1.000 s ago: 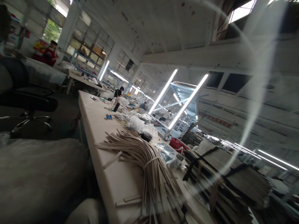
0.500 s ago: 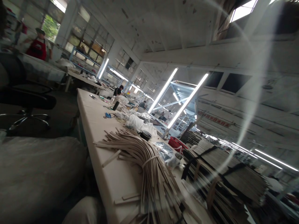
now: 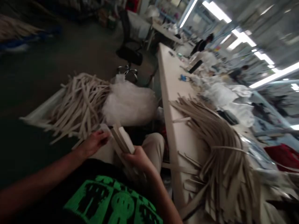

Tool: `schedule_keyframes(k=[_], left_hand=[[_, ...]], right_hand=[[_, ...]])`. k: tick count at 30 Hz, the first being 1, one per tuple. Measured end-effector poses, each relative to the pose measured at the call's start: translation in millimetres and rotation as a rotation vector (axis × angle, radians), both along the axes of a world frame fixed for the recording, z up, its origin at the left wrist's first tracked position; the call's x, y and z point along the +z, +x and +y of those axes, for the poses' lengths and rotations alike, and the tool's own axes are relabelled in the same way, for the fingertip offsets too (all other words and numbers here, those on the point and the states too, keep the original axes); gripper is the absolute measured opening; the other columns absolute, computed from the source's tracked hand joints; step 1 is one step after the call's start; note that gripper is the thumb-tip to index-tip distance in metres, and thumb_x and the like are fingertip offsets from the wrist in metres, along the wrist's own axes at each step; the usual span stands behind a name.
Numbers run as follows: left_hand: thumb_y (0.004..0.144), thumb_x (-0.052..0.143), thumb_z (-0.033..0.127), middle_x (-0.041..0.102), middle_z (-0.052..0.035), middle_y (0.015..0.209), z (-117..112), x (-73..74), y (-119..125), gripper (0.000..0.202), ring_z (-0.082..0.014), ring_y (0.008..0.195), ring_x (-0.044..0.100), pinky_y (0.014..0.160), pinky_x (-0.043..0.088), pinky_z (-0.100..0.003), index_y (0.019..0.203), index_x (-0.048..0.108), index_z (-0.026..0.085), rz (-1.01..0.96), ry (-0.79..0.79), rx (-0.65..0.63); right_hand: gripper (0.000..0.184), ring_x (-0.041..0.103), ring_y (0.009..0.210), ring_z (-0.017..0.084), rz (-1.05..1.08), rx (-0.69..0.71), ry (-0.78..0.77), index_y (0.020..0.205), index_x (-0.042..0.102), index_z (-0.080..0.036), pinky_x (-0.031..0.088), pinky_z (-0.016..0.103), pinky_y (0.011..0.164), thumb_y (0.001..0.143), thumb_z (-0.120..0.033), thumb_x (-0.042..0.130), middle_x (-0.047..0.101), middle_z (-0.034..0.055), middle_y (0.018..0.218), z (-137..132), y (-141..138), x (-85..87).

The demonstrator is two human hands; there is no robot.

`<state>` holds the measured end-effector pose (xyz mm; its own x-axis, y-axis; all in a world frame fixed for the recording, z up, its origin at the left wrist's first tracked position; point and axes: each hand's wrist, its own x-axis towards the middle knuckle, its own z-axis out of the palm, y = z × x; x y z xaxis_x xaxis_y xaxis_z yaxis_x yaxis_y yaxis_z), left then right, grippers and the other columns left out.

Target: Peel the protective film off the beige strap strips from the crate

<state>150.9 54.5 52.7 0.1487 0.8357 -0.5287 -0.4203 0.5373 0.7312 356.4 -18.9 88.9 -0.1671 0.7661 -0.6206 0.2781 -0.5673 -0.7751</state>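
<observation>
My right hand [image 3: 138, 160] is closed round a small stack of pale flat strips [image 3: 123, 139], held upright over my lap. My left hand [image 3: 93, 143] sits just left of that stack with fingers curled at the strips' upper end; the picture is smeared, so what it pinches is unclear. Behind my left hand a loose heap of the same pale strips [image 3: 79, 104] lies in a low white tray [image 3: 38, 112]. A big tied bundle of strips [image 3: 217, 140] rests on the long table [image 3: 171, 93] at my right.
A clear plastic bag [image 3: 129, 104] bulges between the tray and the table. A black swivel chair [image 3: 129, 54] stands on the dark floor beyond. White cloth and small items lie further along the table, where a person [image 3: 202, 45] works. Something red [image 3: 282, 154] sits at far right.
The view has swung down from the ceiling and far table to my lap. Both hands and the strip stack, unseen before, are now in view.
</observation>
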Motion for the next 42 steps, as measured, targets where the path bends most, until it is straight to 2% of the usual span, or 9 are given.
schedule_keyframes(k=[3, 8, 19, 23, 26, 31, 36, 40, 42], left_hand=[[0.074, 0.087, 0.012, 0.066, 0.0038, 0.067, -15.9, -8.1, -22.3, 0.021, -0.0046, 0.055, 0.055, 0.054, 0.046, -0.014, 0.079, 0.067, 0.011, 0.022, -0.127, 0.113], [0.058, 0.096, 0.014, 0.067, 0.0023, 0.064, -10.5, -3.8, -10.3, 0.031, -0.0063, 0.05, 0.057, 0.048, 0.049, -0.015, 0.072, 0.068, 0.014, -0.095, -0.132, 0.076], [0.069, 0.09, 0.01, 0.071, 0.0002, 0.07, -20.3, -13.1, 1.3, 0.022, -0.0093, 0.054, 0.064, 0.051, 0.054, -0.017, 0.077, 0.07, 0.015, -0.251, -0.208, 0.12], [0.068, 0.092, 0.014, 0.066, 0.0026, 0.062, -16.1, -4.3, -8.8, 0.024, -0.0081, 0.051, 0.06, 0.05, 0.051, -0.016, 0.072, 0.068, 0.014, -0.203, -0.158, 0.122], [0.065, 0.093, 0.017, 0.066, 0.0021, 0.062, -28.0, 3.6, -3.6, 0.025, -0.0074, 0.051, 0.058, 0.049, 0.048, -0.016, 0.072, 0.07, 0.013, -0.187, -0.183, 0.134], [0.064, 0.094, 0.03, 0.066, -0.0003, 0.064, -58.1, 14.4, 26.6, 0.029, -0.0079, 0.053, 0.056, 0.053, 0.044, -0.019, 0.074, 0.073, 0.012, -0.293, -0.251, -0.098], [0.054, 0.096, 0.04, 0.068, -0.002, 0.069, -68.8, 21.2, 48.1, 0.042, -0.0096, 0.056, 0.054, 0.057, 0.041, -0.023, 0.078, 0.076, 0.012, -0.28, -0.187, -0.252], [0.057, 0.094, 0.042, 0.067, -0.0026, 0.067, -76.1, 18.0, 57.9, 0.04, -0.0113, 0.057, 0.053, 0.059, 0.041, -0.026, 0.077, 0.077, 0.012, -0.232, -0.145, -0.422], [0.057, 0.094, 0.041, 0.068, -0.0027, 0.069, -77.2, 17.1, 58.6, 0.04, -0.0107, 0.057, 0.053, 0.059, 0.04, -0.026, 0.078, 0.078, 0.011, -0.233, -0.135, -0.435]], right_hand=[[0.013, 0.036, 0.042, 0.007, 0.006, 0.005, 0.007, 0.074, 0.06, -0.016, 0.029, 0.019, 0.036, 0.075, -0.023, 0.07, 0.045, -0.0075, 0.052, 4.6, 4.0, 0.1], [0.015, 0.038, 0.042, 0.008, -0.073, -0.012, 0.105, 0.07, 0.056, -0.017, 0.029, 0.019, 0.036, 0.072, -0.027, 0.067, 0.046, -0.0063, 0.051, 8.8, -3.0, -1.3], [0.021, 0.038, 0.04, 0.008, 0.051, 0.007, 0.182, 0.065, 0.055, -0.019, 0.029, 0.02, 0.037, 0.071, -0.035, 0.066, 0.047, -0.006, 0.047, 43.3, -28.4, -0.3], [0.02, 0.038, 0.041, 0.009, -0.039, -0.006, 0.159, 0.067, 0.054, -0.019, 0.029, 0.02, 0.037, 0.07, -0.034, 0.066, 0.046, -0.0058, 0.048, 32.6, -18.3, -4.4], [0.021, 0.036, 0.042, 0.009, -0.072, 0.015, 0.159, 0.068, 0.054, -0.019, 0.028, 0.02, 0.037, 0.07, -0.036, 0.066, 0.045, -0.0054, 0.051, 12.7, -6.6, 2.5], [0.026, 0.034, 0.044, 0.009, -0.184, -0.005, 0.202, 0.067, 0.057, -0.018, 0.027, 0.021, 0.038, 0.075, -0.041, 0.066, 0.043, -0.0044, 0.051, -30.4, 27.3, 13.4], [0.033, 0.032, 0.042, 0.01, -0.284, -0.054, 0.267, 0.065, 0.06, -0.017, 0.024, 0.022, 0.036, 0.078, -0.045, 0.07, 0.039, -0.0046, 0.045, -68.7, 61.8, 11.8], [0.034, 0.033, 0.042, 0.01, -0.262, -0.076, 0.256, 0.068, 0.064, -0.015, 0.024, 0.022, 0.035, 0.079, -0.047, 0.07, 0.044, -0.0034, 0.046, -69.1, 54.9, 10.8], [0.036, 0.033, 0.042, 0.01, -0.22, -0.106, 0.256, 0.071, 0.067, -0.014, 0.025, 0.021, 0.035, 0.078, -0.049, 0.072, 0.046, -0.003, 0.047, -58.3, 43.7, 9.8]])
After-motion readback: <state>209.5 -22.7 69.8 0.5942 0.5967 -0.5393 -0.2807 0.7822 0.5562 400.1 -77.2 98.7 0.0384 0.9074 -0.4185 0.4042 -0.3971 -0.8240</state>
